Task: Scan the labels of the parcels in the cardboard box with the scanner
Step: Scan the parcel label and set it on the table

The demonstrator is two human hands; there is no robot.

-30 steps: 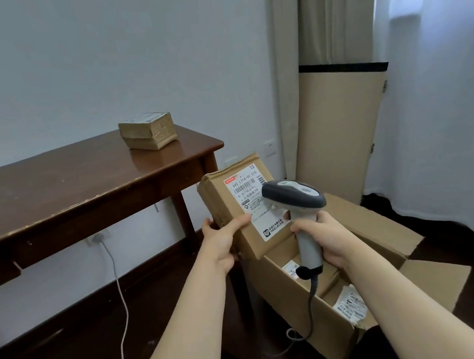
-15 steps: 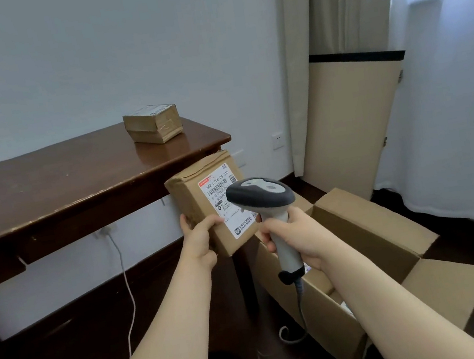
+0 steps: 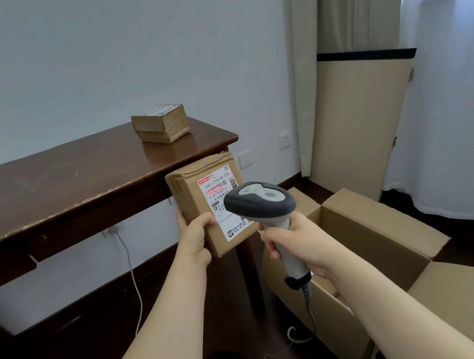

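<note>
My left hand (image 3: 196, 239) grips the lower left corner of a brown cardboard parcel (image 3: 188, 193), held upright in front of the table's edge. Its white label (image 3: 219, 188) faces me, and a red scan line glows across the barcode. My right hand (image 3: 293, 240) holds the handle of a grey and white scanner (image 3: 259, 199), whose head points at the label from close by and covers its lower right part. The open cardboard box (image 3: 372, 238) stands on the floor at the lower right; my right arm hides most of its inside.
A dark wooden table (image 3: 53, 183) runs along the wall on the left, with another taped parcel (image 3: 161, 123) on its far right corner. A white cable (image 3: 131, 276) hangs under it. A tall beige panel (image 3: 357, 123) and curtains stand at the right.
The parcel and scanner have moved left and up, away from over the box toward the table edge. A red scan line now lights the label.
</note>
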